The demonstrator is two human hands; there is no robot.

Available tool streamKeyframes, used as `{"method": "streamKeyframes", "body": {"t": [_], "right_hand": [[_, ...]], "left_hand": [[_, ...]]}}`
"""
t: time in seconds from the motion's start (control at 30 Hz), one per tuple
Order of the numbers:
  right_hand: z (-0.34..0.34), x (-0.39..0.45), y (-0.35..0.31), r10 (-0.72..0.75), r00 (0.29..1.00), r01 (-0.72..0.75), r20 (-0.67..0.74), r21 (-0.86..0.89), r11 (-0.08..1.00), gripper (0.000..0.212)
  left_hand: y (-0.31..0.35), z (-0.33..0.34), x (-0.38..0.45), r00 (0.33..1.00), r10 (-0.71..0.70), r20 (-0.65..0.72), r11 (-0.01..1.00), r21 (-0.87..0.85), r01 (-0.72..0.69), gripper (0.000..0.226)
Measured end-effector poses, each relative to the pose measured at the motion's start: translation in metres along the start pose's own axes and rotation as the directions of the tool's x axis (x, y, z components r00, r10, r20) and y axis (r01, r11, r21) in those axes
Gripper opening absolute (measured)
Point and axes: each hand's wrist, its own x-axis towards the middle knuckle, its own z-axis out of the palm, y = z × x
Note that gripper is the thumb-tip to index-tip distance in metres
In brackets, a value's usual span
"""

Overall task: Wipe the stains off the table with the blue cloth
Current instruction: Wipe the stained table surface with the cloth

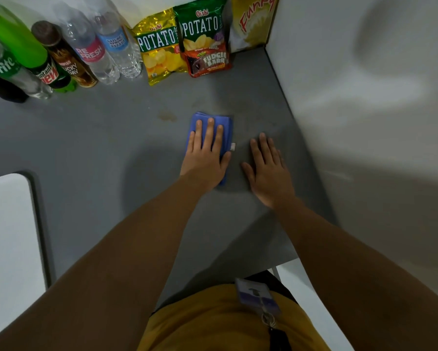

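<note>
A folded blue cloth (226, 129) lies on the grey table (91, 138) near its middle. My left hand (205, 155) presses flat on top of the cloth, fingers spread and pointing away from me. My right hand (268, 171) rests flat and bare on the table just right of the cloth, holding nothing. A brownish stain (167, 115) shows on the table a little to the far left of the cloth. Fainter smears (253, 107) mark the surface beyond and to the right of the cloth.
Several drink bottles (60, 54) stand along the back left. Snack bags (182, 41) lean against the back wall. A white wall (352, 97) borders the table's right edge. A white surface (7, 236) sits at the near left.
</note>
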Motion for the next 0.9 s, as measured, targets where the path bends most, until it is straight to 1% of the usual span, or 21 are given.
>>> {"method": "streamKeyframes", "body": {"t": [0.13,0.27,0.37,0.5,0.6,0.73,0.8,0.9], "right_hand": [[0.0,0.0,0.0,-0.006,1.0,0.005,-0.018,-0.01,1.0,0.068],[0.0,-0.001,0.0,0.003,1.0,-0.003,-0.013,0.006,1.0,0.067],[0.0,0.0,0.0,0.009,1.0,-0.009,0.007,0.016,1.0,0.068],[0.0,-0.001,0.0,0.009,1.0,-0.009,0.0,0.005,1.0,0.067],[0.0,-0.001,-0.002,0.01,1.0,-0.01,-0.014,-0.002,1.0,0.067],[0.0,0.0,-0.001,0.009,1.0,-0.009,-0.006,-0.006,1.0,0.069],[0.0,0.0,-0.001,0.009,1.0,-0.009,-0.003,-0.007,1.0,0.069],[-0.002,0.0,-0.003,0.009,1.0,-0.009,-0.005,-0.023,1.0,0.068]], "left_hand": [[-0.012,0.001,-0.021,0.991,0.133,-0.004,0.991,-0.003,-0.133,0.068],[-0.045,0.001,-0.043,0.984,0.178,0.0,0.984,0.019,-0.178,0.069],[-0.069,-0.001,-0.045,0.987,0.164,-0.005,0.987,0.001,-0.164,0.068],[-0.083,-0.005,-0.03,0.996,0.082,-0.025,0.996,-0.027,-0.083,0.066],[-0.076,-0.008,-0.012,0.999,0.015,-0.052,1.0,-0.023,-0.016,0.065],[-0.053,-0.012,0.009,0.997,-0.065,-0.036,0.997,-0.032,0.064,0.066],[-0.044,-0.011,0.01,0.998,-0.057,-0.024,0.998,-0.036,0.056,0.067],[-0.043,-0.011,0.003,0.998,0.056,-0.006,0.998,-0.04,-0.056,0.067]]}}
